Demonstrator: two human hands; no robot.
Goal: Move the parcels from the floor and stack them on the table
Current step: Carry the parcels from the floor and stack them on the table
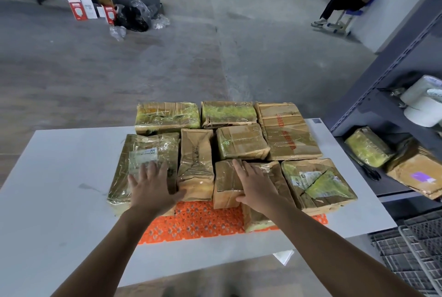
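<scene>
**Both hands flat on parcels (241, 141) packed on a table (59, 177)**

The left hand (153, 186) lies flat on a big parcel (143, 153) at the left of the group, fingers straight and spread. The right hand (253, 184) rests on a front parcel (226, 183), fingers straight, thumb against its near edge. Neither hand grips anything. They seem to be pressing and nudging the two parcels into line, so the group sits tight and level enough to carry another layer.

All the parcels sit on an orange mat (191, 225) on the white table, sides touching. Eight tops show: three at the back, three in the middle, two in front. A ninth seems to lie lower, partly hidden under the right forearm.

No parcels show on the floor (143, 57) in view, though the floor near the person is hidden. Two more parcels lie on a shelf (373, 114) at the right, outside the group
</scene>
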